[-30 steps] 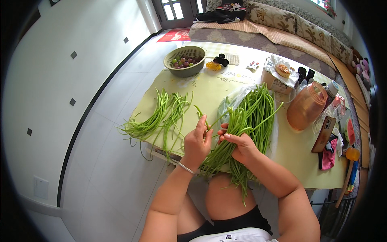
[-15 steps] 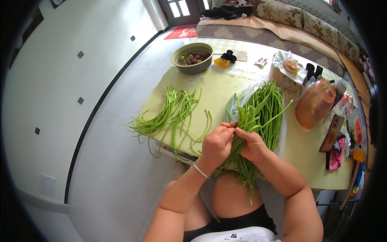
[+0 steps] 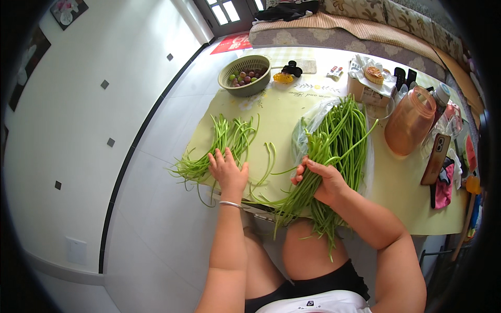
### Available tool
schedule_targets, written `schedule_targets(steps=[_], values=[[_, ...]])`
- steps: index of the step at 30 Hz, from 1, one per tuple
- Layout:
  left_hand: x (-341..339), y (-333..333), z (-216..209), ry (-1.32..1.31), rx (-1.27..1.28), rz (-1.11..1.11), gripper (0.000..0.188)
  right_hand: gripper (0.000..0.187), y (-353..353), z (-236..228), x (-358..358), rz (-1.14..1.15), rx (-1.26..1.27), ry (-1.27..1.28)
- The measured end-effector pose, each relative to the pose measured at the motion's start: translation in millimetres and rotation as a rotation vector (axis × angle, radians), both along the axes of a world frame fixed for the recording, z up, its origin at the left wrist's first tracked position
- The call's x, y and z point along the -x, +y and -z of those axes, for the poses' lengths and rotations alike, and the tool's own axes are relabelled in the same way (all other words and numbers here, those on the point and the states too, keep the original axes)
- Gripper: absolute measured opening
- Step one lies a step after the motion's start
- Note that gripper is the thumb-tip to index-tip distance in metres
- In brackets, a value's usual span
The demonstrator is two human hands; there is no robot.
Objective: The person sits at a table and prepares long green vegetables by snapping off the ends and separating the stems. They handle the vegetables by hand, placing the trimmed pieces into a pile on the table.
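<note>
My left hand lies palm down on the near edge of a loose pile of long green vegetable stems at the table's left, fingers spread. My right hand curls around part of a thick bunch of the same stems, its thumb uppermost. The bunch rests on an open clear plastic bag. Its thin ends hang over the table's near edge above my thigh. A few single stems lie between pile and bunch. My right palm is hidden.
A colander of grapes stands at the back, beside a black hair claw. To the right are a box with a pastry on it, an orange translucent jug and a phone. A sofa stands beyond the table.
My left hand has left my right hand and moved left onto the loose pile, its fingers spreading. My right hand stays at the bunch. The view has shifted slightly.
</note>
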State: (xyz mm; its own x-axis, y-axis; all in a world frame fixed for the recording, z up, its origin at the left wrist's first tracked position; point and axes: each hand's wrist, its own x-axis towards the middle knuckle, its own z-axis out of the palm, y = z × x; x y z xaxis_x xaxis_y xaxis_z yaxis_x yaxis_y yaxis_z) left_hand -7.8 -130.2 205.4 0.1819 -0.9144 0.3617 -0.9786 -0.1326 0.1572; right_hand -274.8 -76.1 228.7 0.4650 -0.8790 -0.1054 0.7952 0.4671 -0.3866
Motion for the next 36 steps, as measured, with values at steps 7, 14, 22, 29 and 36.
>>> schedule_targets(steps=[7,14,22,29,36], values=[[-29,-6,8,-0.006,0.173,0.013,0.058,0.014,-4,3,7,-0.045,0.052,-0.245],[25,16,-20,0.3,0.189,0.62,0.031,0.015,-3,4,7,-0.052,0.043,-0.13],[59,37,-47,0.664,-0.248,0.943,0.018,0.016,-4,9,5,-0.044,0.059,-0.087],[36,15,-16,0.381,0.224,0.544,0.028,0.015,-1,-1,3,-0.05,0.054,-0.002],[-14,-16,12,0.031,0.326,0.128,0.034,0.014,0,-1,2,-0.057,0.038,0.03]])
